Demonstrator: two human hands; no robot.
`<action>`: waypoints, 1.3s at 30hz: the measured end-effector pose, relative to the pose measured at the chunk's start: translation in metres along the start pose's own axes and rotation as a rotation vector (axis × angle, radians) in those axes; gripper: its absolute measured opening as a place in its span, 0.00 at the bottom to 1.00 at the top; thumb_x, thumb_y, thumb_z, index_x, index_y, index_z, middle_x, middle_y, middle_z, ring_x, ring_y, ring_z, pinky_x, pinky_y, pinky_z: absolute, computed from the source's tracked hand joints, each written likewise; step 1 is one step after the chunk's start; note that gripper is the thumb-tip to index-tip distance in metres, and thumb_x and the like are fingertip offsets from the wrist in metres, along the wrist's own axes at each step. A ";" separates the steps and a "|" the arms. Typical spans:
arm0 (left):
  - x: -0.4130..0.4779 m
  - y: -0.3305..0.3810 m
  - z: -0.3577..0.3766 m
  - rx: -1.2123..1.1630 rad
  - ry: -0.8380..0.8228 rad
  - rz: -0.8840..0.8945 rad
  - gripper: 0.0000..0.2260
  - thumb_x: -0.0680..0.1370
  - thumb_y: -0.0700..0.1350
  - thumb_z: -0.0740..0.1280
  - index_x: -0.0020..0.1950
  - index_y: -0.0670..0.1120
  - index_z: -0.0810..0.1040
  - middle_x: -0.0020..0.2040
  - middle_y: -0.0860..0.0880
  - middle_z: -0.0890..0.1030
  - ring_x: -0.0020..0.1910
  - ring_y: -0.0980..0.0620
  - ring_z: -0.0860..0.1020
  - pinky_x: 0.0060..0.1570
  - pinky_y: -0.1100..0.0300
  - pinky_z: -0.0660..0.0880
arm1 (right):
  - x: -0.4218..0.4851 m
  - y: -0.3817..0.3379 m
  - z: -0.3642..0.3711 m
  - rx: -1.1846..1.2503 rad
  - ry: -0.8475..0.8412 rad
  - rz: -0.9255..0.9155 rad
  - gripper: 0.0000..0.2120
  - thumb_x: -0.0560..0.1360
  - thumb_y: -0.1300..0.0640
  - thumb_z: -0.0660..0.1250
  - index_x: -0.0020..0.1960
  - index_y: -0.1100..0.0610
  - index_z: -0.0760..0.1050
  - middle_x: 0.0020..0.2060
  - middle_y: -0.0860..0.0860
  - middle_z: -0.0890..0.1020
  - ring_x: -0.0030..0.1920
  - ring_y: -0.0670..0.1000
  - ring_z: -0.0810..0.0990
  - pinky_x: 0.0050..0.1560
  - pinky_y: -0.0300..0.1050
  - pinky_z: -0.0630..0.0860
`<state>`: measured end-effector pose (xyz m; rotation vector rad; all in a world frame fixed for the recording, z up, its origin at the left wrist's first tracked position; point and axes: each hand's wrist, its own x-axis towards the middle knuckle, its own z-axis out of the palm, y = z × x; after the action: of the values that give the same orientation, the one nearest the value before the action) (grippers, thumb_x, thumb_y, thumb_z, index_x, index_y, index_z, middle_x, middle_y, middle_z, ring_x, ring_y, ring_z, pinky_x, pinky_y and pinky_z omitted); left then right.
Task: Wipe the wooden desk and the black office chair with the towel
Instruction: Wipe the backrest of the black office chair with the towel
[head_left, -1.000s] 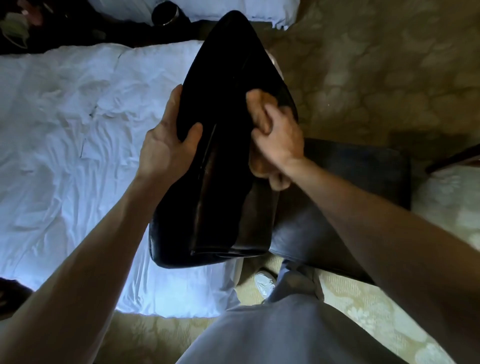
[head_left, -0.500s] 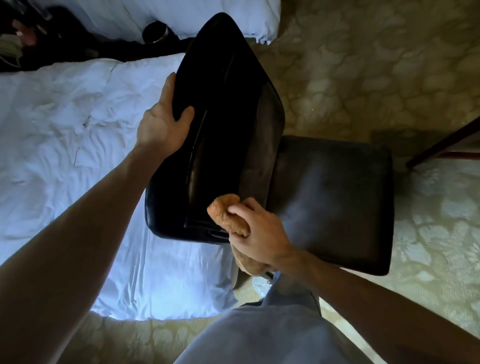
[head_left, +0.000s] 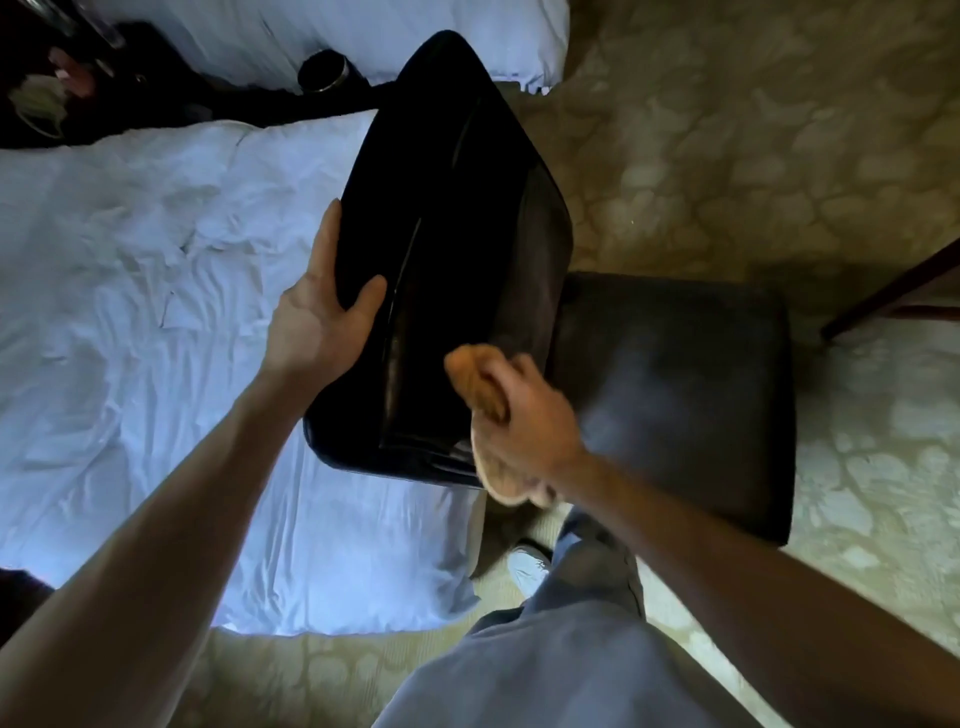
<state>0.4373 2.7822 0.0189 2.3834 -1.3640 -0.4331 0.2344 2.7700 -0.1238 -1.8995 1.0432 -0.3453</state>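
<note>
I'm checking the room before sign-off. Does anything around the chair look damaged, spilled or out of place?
Nothing spilled or broken shows. The chair seat carries a pale haze, dust or glare, unlike the glossy backrest where the right hand holds the towel.

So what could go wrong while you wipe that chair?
The left hand grips only the edge of the chair, so a hard wipe might turn it toward the bed right beside it. The towel is bunched in the right hand with an end hanging down, so it could slip out.
</note>
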 end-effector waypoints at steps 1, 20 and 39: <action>0.000 0.000 0.001 -0.008 0.019 -0.005 0.34 0.83 0.51 0.65 0.84 0.58 0.49 0.73 0.45 0.76 0.69 0.39 0.75 0.65 0.51 0.71 | -0.016 0.002 0.005 0.010 -0.021 -0.010 0.24 0.74 0.49 0.70 0.68 0.43 0.69 0.55 0.43 0.68 0.48 0.54 0.80 0.49 0.46 0.76; 0.072 0.006 0.004 0.176 0.030 0.092 0.33 0.82 0.60 0.62 0.83 0.62 0.50 0.68 0.36 0.78 0.66 0.30 0.75 0.67 0.40 0.71 | -0.053 -0.022 0.066 -0.012 -0.187 -0.181 0.18 0.72 0.50 0.69 0.62 0.42 0.78 0.57 0.47 0.77 0.52 0.54 0.82 0.55 0.52 0.80; 0.165 0.089 0.057 0.432 0.283 0.123 0.31 0.81 0.57 0.63 0.78 0.41 0.63 0.62 0.34 0.77 0.59 0.32 0.76 0.57 0.39 0.71 | 0.201 0.040 -0.212 0.010 0.623 0.278 0.30 0.78 0.50 0.71 0.78 0.44 0.66 0.70 0.55 0.70 0.66 0.57 0.75 0.63 0.47 0.71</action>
<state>0.4257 2.5886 -0.0055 2.5401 -1.5788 0.2525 0.2069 2.4803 -0.0754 -1.6354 1.6850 -0.8067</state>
